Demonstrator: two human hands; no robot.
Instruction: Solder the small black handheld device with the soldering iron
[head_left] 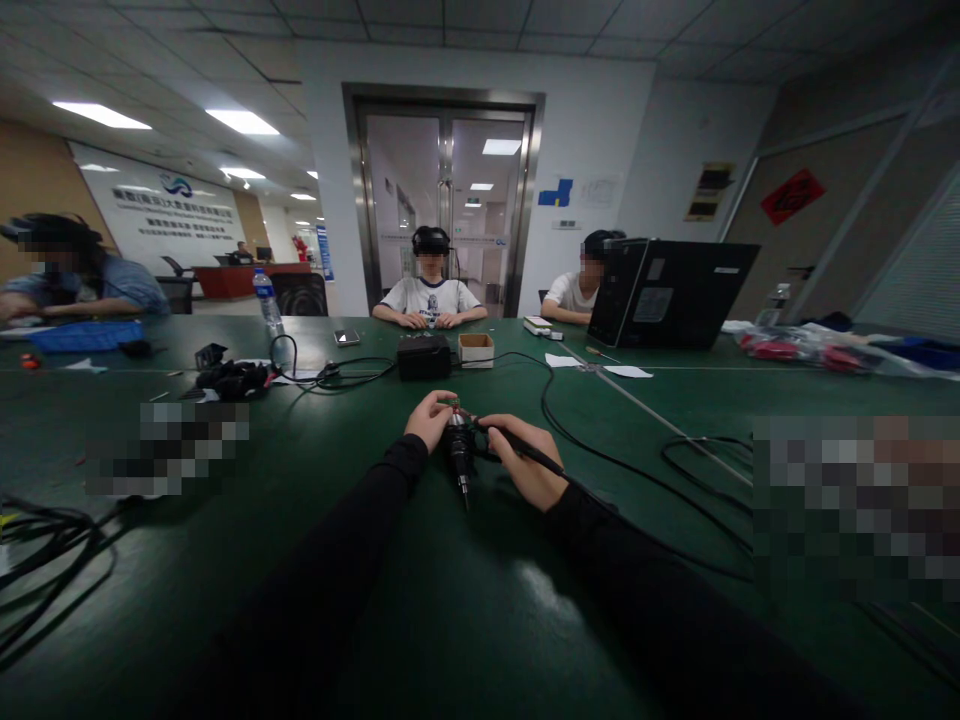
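Both my hands meet over the green table [465, 620], in black sleeves. My left hand [429, 418] pinches the top of a small black cylindrical connector [459, 455] with a metal tip pointing toward me; a bit of red shows at its far end. My right hand [525, 462] is closed around a thin black tool [534, 455], gripped like a pen, whose tip touches the connector's top. A black cable [600, 455] runs from it to the right across the table.
A black box [424, 357] and a small cardboard box [475, 348] sit beyond my hands. Cables lie at left [45, 550] and right [705, 460]. An open laptop [667, 292], a water bottle [267, 300] and three seated people ring the table.
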